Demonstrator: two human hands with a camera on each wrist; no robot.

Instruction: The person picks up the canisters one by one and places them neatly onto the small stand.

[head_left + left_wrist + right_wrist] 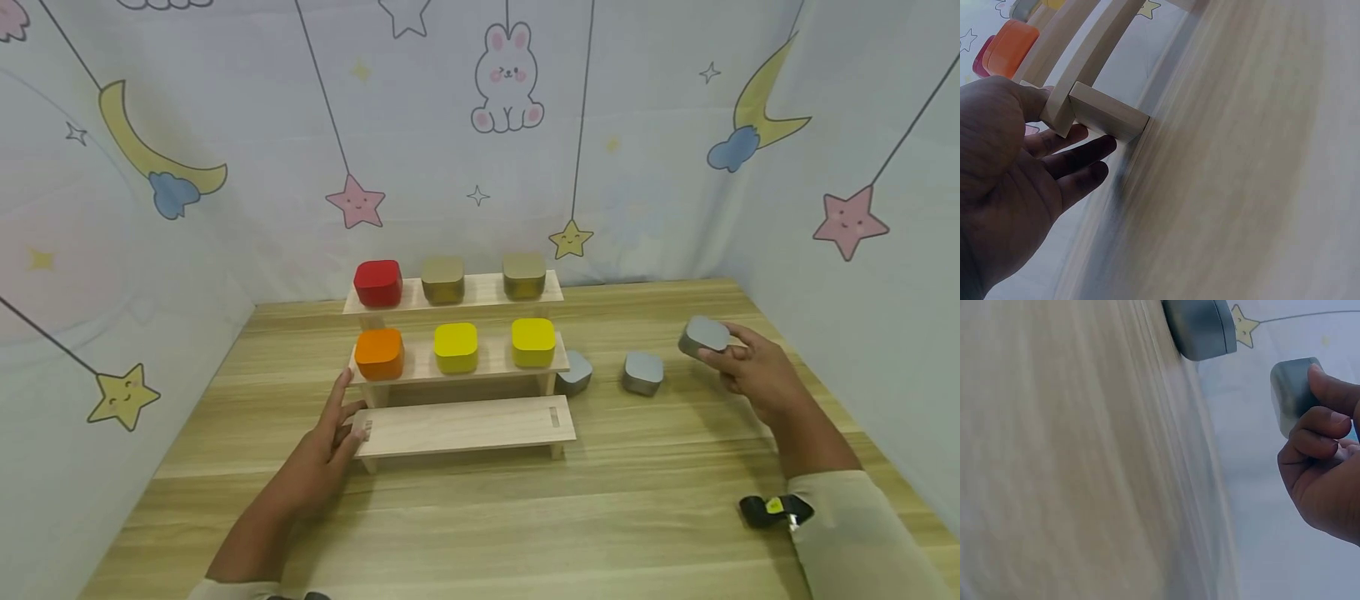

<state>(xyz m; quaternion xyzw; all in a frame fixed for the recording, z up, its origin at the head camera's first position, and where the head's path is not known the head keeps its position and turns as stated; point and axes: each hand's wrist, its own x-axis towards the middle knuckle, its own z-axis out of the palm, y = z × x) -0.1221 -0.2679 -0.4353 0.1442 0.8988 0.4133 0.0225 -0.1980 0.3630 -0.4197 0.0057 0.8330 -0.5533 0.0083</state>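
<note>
A three-step wooden display stand stands on the table. My left hand holds the left end of its lowest step, thumb on the board and fingers around the end by the leg. My right hand pinches a grey rounded block between thumb and fingers, raised off the table in the right wrist view. Another grey block sits to its left, and a third grey block is partly hidden by the stand. The lowest step carries no block.
On the middle step sit an orange block and two yellow blocks, one at the right end. The top step bears a red block and two gold blocks, one in the middle. A patterned curtain surrounds the table.
</note>
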